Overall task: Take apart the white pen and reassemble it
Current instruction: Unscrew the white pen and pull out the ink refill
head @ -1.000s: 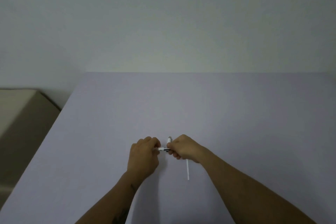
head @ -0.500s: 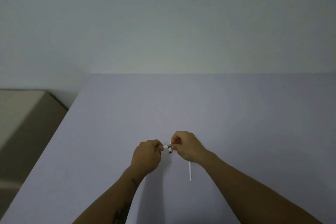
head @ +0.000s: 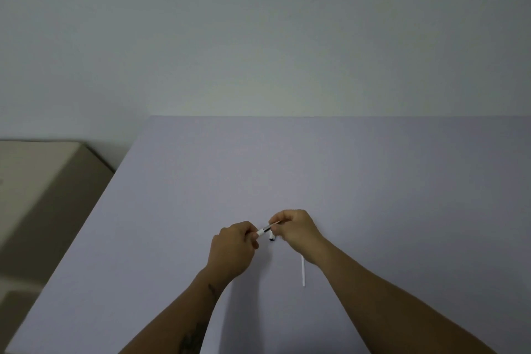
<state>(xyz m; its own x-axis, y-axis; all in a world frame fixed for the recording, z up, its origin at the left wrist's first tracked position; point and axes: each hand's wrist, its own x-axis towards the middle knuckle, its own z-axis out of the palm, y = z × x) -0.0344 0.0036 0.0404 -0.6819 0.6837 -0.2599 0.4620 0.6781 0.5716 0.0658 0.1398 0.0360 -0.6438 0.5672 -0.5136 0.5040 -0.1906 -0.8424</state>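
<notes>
Hands are seen meeting over a pale lavender table [head: 373,181], viewed from a camera worn on the head and aimed forward and down. The left hand [head: 231,250] is curled into a loose fist just left of the table's middle, and its fingertips are pinched narrowly around the white end of a short pen section [head: 264,230]. That section is held off the table, tilted up toward the right, and a dark band and a thin pale tip are shown at its raised end. The right hand [head: 296,231] is placed just beside the left hand, on its right, and its thumb and forefinger are closed tightly on the thin tip of the same section, so the piece is gripped from both ends. A second small white piece [head: 271,236] with a dark end is seen hanging below the right hand's fingers; whether it is held by that hand or resting on the table cannot be told. A long thin white tube [head: 302,270], another part of the pen, is laid flat on the table just nearer the camera than the right hand, partly hidden under the right wrist and pointing toward the viewer. Both bare forearms are stretched in from the near edge of the table, and dark tattoo marks are visible on the left one. A plain pale wall [head: 258,37] is seen beyond the far edge of the table, and a beige box-like shape [head: 43,181], blurred, is seen off its left edge.
</notes>
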